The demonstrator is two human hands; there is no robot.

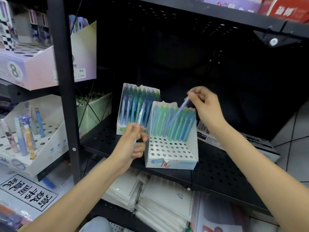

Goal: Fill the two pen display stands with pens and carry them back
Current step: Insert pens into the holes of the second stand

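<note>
Fingers (192, 94) of the right hand (204, 104) pinch a blue pen's (178, 113) top; left hand (132, 144) grips another pen (139, 119).

1. The front pen stand (172, 162) reads "COLOR BLOCK" with a red handwritten "1元".
2. Up left of it, the pink box (41, 67) shows "8" and "0.7mm".

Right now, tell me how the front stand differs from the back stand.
The front stand has pens only in its rear rows, with several front rows of holes empty; the back stand looks full. The front stand sits nearer the shelf edge, partly hiding the back stand. Both are white and hold blue-green pens.
</note>
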